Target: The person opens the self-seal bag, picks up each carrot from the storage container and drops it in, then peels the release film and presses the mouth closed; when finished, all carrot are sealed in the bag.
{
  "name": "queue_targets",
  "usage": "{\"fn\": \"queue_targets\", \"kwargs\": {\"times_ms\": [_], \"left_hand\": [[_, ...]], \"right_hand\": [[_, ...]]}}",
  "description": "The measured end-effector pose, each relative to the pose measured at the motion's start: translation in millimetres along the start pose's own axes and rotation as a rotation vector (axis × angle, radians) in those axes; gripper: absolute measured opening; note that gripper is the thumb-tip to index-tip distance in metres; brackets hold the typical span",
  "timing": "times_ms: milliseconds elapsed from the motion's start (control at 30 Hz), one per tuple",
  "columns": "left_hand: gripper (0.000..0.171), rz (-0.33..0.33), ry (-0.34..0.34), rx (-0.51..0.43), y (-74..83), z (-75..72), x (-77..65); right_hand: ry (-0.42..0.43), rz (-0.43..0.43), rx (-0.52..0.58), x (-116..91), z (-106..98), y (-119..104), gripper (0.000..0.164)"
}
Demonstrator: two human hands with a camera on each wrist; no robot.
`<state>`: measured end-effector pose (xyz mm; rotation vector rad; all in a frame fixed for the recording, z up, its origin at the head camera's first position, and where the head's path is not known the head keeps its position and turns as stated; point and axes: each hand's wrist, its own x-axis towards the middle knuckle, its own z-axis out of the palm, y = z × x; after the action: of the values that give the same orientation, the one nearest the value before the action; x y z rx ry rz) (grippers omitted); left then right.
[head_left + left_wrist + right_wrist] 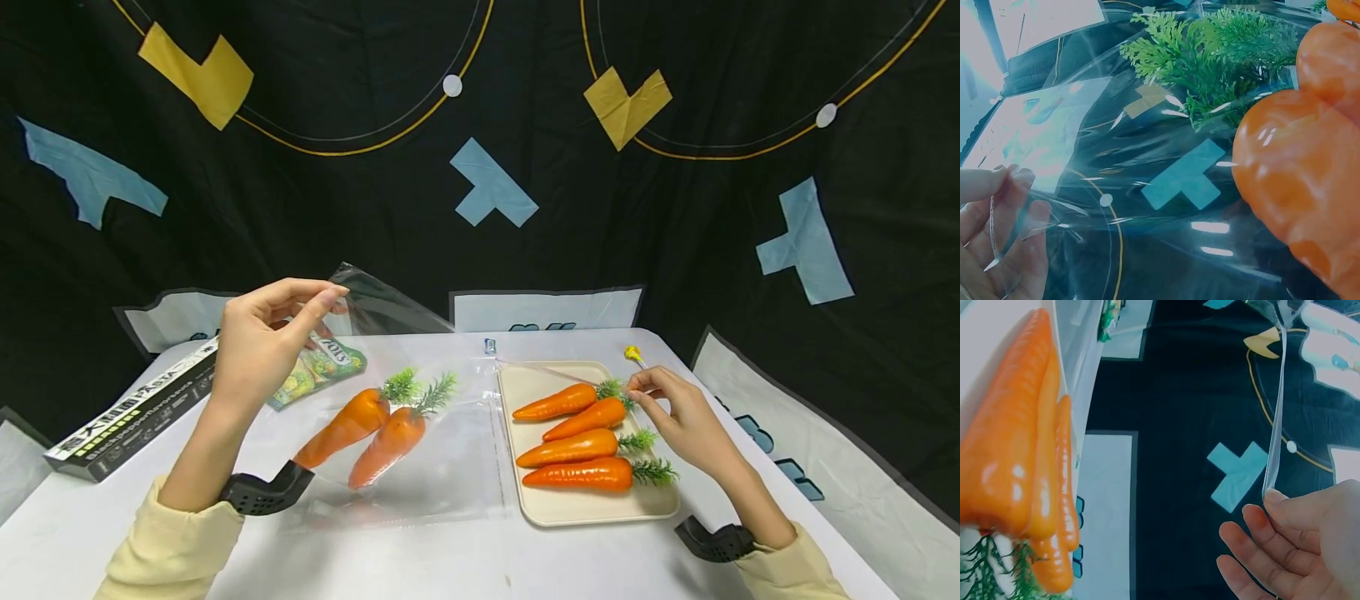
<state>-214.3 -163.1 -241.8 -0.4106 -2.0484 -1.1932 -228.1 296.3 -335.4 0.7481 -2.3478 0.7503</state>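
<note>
My left hand (262, 337) pinches the upper left corner of a clear plastic bag (465, 467) between thumb and fingers. Two orange carrots (387, 446) with green tops show inside the bag; the left wrist view has them large behind shiny film. From the bag, a thin clear plastic strip (1277, 412) stretches over to my right hand (678, 417), whose thumb and index finger pinch its end. Below this strip, several carrots (573, 447) lie side by side on a cream tray (540, 510), their tops beside my right hand.
At the left lies a long black-and-white box (135, 408). A green printed packet (322, 367) sits behind the bag. Toward the back are a small blue-and-white piece (490, 346) and a yellow-headed item (632, 353) beyond the tray. Black cloth (375, 217) hangs behind the white table (420, 567).
</note>
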Motion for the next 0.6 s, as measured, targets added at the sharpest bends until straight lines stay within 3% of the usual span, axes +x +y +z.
{"fn": "queue_targets", "kwargs": {"times_ms": [600], "left_hand": [[0.021, -0.021, 0.018, 0.021, -5.0, -0.7, -3.6]], "right_hand": [[0.037, 0.106, -0.01, -20, -6, 14, 0.012]]}}
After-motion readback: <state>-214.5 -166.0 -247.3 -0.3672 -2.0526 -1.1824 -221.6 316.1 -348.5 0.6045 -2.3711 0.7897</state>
